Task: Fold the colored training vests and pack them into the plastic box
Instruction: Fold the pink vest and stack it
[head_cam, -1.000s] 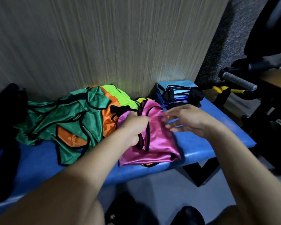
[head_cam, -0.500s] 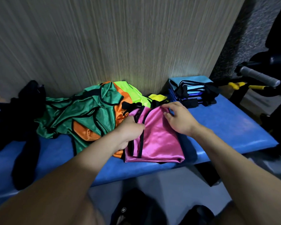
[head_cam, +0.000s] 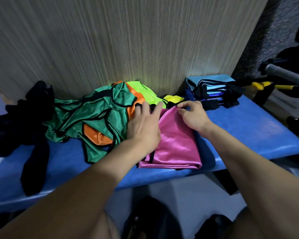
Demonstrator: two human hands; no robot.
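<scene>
So the pink vest (head_cam: pixel 175 144) is lying folded on the blue bench (head_cam: pixel 248 128), near its front edge. The left hand (head_cam: pixel 145 125) is flat, fingers straight and spread, over the pink vest's left edge and the pile next to it. The right hand (head_cam: pixel 192 116) is at the pink vest's far corner, fingers curled in and pinching the fabric there.

Just left of the pink vest there's a messy pile: green vests (head_cam: pixel 97 118) on top, orange (head_cam: pixel 95 137) poking out, neon yellow-green (head_cam: pixel 145 91) at the back. Behind the pink vest, to the right, sits a neat stack of blue vests (head_cam: pixel 212 88) against the wall (head_cam: pixel 128 40). Way left of the pink vest, some black cloth (head_cam: pixel 24 121) hangs over the bench edge.

The wall is wood-look panelling. Right of the bench there's dark gear with a grey grip (head_cam: pixel 283 75) and yellow bits (head_cam: pixel 266 85). Pale floor below, dark shoes (head_cam: pixel 145 219) at the bottom. Lighting's pretty dim.
</scene>
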